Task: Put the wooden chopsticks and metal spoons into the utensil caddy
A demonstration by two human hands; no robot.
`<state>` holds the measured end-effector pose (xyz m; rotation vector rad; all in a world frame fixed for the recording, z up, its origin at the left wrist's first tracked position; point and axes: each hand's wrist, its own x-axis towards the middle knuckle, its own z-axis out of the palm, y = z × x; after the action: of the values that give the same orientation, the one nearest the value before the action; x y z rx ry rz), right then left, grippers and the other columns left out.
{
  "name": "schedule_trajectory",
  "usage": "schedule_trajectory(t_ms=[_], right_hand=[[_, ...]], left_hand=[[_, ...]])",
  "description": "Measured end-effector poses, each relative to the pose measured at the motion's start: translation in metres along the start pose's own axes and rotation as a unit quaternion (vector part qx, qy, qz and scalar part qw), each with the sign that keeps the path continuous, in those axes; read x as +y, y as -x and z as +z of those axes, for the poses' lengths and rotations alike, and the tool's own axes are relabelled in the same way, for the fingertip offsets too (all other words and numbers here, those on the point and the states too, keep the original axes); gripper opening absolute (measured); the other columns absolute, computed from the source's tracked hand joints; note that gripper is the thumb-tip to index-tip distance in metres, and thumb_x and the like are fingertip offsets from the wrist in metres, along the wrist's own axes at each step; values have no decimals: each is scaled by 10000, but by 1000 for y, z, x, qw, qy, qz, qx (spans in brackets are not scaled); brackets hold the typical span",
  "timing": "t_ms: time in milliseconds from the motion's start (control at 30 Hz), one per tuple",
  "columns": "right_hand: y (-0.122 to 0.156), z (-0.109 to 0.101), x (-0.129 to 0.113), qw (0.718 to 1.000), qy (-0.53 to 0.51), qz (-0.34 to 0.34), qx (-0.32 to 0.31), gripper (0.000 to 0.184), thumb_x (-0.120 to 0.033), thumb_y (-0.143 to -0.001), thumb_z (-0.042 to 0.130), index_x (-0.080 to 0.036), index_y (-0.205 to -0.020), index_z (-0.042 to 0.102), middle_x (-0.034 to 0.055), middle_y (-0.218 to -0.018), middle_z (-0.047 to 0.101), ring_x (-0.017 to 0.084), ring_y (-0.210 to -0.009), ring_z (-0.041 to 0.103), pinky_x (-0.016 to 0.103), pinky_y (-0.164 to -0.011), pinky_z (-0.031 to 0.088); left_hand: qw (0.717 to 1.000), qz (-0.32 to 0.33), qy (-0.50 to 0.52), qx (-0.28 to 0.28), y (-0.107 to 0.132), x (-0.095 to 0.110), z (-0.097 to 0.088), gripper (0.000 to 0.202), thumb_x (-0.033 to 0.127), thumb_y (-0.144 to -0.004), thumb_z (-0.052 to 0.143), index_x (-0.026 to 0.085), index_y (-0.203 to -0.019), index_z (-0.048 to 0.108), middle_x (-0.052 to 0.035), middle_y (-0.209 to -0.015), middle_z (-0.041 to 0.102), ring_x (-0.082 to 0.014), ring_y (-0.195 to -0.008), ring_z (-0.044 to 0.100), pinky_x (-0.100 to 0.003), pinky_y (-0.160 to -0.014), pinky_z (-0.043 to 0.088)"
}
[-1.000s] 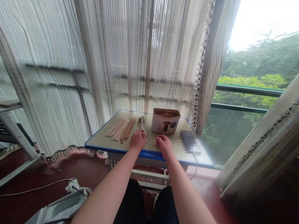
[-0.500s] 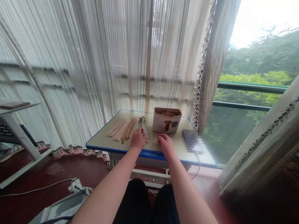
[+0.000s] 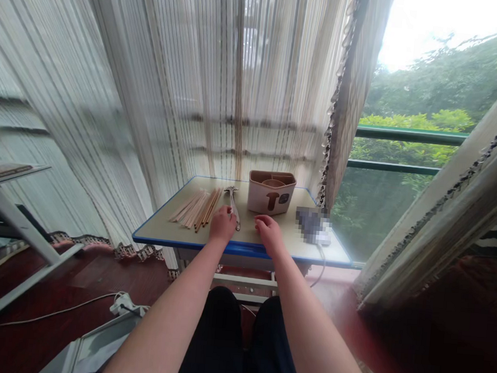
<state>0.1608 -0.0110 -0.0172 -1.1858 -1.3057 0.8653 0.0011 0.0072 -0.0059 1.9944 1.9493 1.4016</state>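
Note:
My left hand [image 3: 223, 224] rests near the table's front edge with its fingers curled in, right beside the metal cutlery [image 3: 235, 210], perhaps touching it. Nothing shows in its grasp. To the right, my right hand [image 3: 268, 231] lies with loosely closed fingers, nothing visible in them, in front of the cutlery holder [image 3: 257, 196]. That holder is light with a brown rim, brown dividers and a mushroom print. Left of the cutlery are brown wooden chopsticks [image 3: 207, 209] and a fan of paler chopsticks [image 3: 189, 208], seemingly in thin wrapping.
All this is on a small beige table [image 3: 158, 228] with blue edging. A pixelated grey object [image 3: 312, 224] with a cable sits at its right. Striped curtains [image 3: 189, 71] hang behind it. A second table [image 3: 36, 172] stands left, and a power strip [image 3: 123, 303] is lower left.
The whole view has shifted slightly, so everything appears a little farther left and up. My hands keep about the same places beside the cutlery and holder.

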Motion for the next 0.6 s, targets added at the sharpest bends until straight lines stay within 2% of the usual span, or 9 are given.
schedule_trajectory(t_ms=[167, 267, 433, 600], right_hand=[[0, 1, -1, 1000, -22, 11, -7, 289, -282, -683, 441, -201, -895, 621, 29, -860, 641, 140, -701, 575, 231, -617, 455], [2, 2, -1, 1000, 4, 4, -16, 327, -240, -660, 419, -203, -912, 623, 29, -894, 645, 142, -713, 579, 238, -626, 457], [3, 2, 0, 995, 83, -27, -39, 305, -248, -681, 426, -220, -889, 647, 22, -903, 663, 161, -763, 584, 258, -673, 453], [-1, 3, 2, 998, 59, -11, -23, 305, -285, -725, 427, -203, -936, 633, 30, -866, 659, 161, -708, 579, 266, -641, 448]], left_hand=[[1000, -7, 0, 8, 0, 1, 0, 161, 205, -789, 471, 164, -909, 571, -94, -928, 627, -186, -909, 571, -319, -830, 433], [1000, -10, 3, 8, 0, 1, -1, 163, 204, -786, 479, 165, -913, 573, -90, -929, 630, -184, -912, 574, -314, -832, 435], [999, -17, 26, 14, -2, -2, 0, 168, 198, -785, 467, 161, -916, 563, -85, -925, 628, -168, -890, 577, -298, -823, 434], [1000, -15, -16, 4, -2, 1, 3, 151, 212, -804, 438, 156, -878, 558, -99, -901, 619, -192, -928, 564, -330, -842, 420]])
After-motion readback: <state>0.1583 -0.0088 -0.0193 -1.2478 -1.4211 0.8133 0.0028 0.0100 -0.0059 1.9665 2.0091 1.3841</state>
